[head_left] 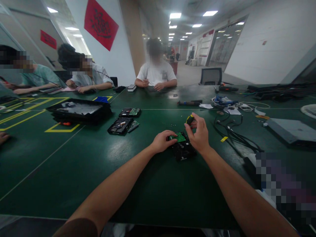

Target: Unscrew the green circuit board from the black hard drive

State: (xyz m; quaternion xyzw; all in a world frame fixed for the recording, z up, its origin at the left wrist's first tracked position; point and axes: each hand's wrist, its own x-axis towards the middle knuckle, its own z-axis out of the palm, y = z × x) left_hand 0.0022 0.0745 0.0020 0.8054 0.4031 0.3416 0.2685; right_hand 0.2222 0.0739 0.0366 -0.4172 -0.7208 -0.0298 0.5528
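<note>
A black hard drive (183, 150) with a green circuit board (178, 137) on top lies on the green table (138, 177) in front of me. My left hand (163, 141) rests on the drive's left edge, fingers touching the circuit board. My right hand (198, 133) grips a screwdriver with a black and yellow handle (189, 119), held upright over the drive's right side. Small screws (174, 124) lie just beyond the drive.
Two more opened drives (120, 126) (130, 112) and a black tray (79, 110) lie to the left. Cables (229, 126), a grey flat case (291, 130) and tools sit on the right. Three people sit at the far side; another person's hand (3, 137) shows at the left edge.
</note>
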